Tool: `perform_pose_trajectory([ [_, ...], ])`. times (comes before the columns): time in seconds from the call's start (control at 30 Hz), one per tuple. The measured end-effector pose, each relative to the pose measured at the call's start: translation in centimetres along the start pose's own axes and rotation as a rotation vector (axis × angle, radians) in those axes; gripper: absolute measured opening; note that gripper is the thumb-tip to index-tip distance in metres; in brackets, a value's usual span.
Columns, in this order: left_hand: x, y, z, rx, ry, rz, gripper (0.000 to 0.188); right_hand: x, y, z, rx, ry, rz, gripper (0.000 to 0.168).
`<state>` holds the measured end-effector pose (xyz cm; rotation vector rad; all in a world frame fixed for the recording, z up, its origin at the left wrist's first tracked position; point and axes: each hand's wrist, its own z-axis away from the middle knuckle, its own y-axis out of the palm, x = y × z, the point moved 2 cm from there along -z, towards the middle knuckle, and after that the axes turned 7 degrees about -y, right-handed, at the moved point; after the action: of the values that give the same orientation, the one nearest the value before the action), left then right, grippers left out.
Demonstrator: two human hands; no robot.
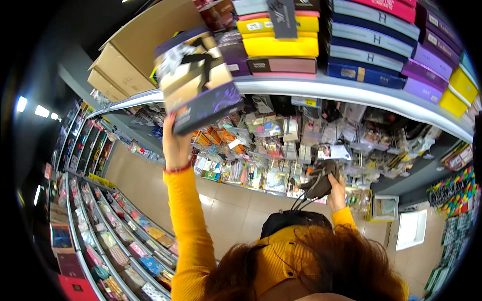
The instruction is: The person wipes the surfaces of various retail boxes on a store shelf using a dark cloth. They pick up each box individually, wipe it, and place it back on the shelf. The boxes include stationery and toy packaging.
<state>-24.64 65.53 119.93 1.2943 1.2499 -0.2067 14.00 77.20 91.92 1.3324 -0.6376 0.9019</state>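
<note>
My left hand [177,145] is raised at the top shelf and grips the lower edge of a flat cardboard box [201,82]. Purple, black and tan print covers the box, which tilts and is slightly blurred. Behind it are a large brown carton [131,45] and a dark purple box [231,52] on the shelf. Lower down, my right hand [336,192] holds a bunched dark brown cloth item [320,178]. Thin dark cords [301,203] hang from it toward a black thing at my waist; its exact kind cannot be told.
Stacks of yellow boxes [280,46] and blue boxes [371,54] line the top shelf [301,88]. Packaged goods [263,143] hang on hooks below. Slanted display shelves [124,240] run along the left. A white bin [384,208] and a white tray [411,230] are at the right.
</note>
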Motion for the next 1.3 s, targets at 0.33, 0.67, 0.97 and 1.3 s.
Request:
perform_pose_trajectory([
  [0.33,8.3,-11.0,18.9,-0.417,-0.107,-0.063,0.037,2.7,5.1,0.0,0.165,-0.05,0.018,0.036],
  [0.67,14.8,-4.0,16.2,-0.265,-0.3,-0.437,0.05,3.0,20.1,6.6,1.263,-0.812,0.96,0.048],
  [0.97,15.3,-2.2,15.3,-0.046,-0.337,-0.773,0.059,2.6,21.7,3.1,1.179,-0.903,1.12,0.049],
  [1.3,14.5,-5.6,13.0,0.017,-0.238,-1.07,0.054,1.9,23.3,-0.1,1.17,-1.227,1.314,0.035],
])
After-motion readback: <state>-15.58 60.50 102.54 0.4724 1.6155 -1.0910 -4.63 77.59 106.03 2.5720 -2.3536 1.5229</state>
